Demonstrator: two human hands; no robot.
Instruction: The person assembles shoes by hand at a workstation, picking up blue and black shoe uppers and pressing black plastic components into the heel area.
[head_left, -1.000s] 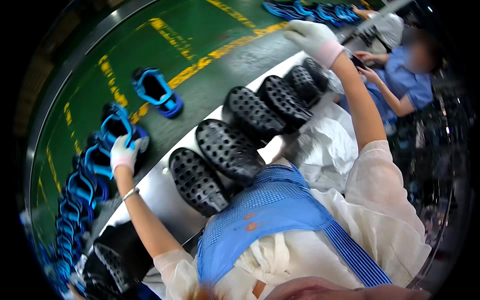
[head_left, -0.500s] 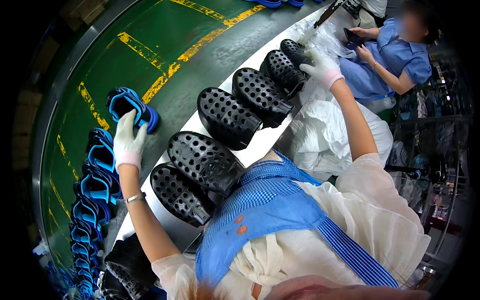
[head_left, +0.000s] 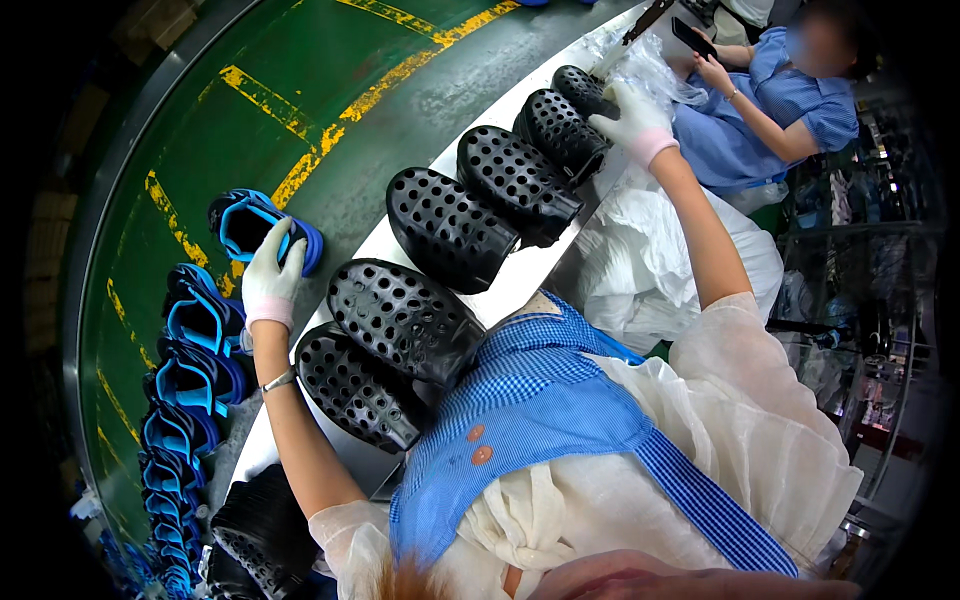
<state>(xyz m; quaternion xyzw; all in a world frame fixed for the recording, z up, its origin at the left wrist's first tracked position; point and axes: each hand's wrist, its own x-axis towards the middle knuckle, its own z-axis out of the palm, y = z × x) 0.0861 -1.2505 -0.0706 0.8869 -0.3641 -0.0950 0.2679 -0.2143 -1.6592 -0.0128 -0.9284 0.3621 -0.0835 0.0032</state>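
My left hand (head_left: 270, 280), in a white glove with a pink cuff, grips the near edge of a black and blue shoe (head_left: 237, 228). The shoe's opening faces up, and it sits just beyond the pale bench edge. My right hand (head_left: 636, 122), gloved the same way, reaches to the far end of the bench. Its thumb and fingers are around the near end of a small black perforated shoe form (head_left: 580, 90); the fingertips are partly hidden. Between my hands several larger black perforated shoe forms (head_left: 452, 230) lie in a row along the pale bench (head_left: 525, 295).
Several black and blue shoes (head_left: 190, 375) line the green surface (head_left: 215, 130) at left, marked with yellow lines. White plastic bags (head_left: 670, 270) lie right of the bench. A seated co-worker (head_left: 775, 110) holds a phone. More black forms (head_left: 262, 530) stand at lower left.
My left hand has drawn the shoe slightly toward me and the bench. The lined-up shoes have slid a little nearer. My right hand stays at the small form; the view has shifted slightly.
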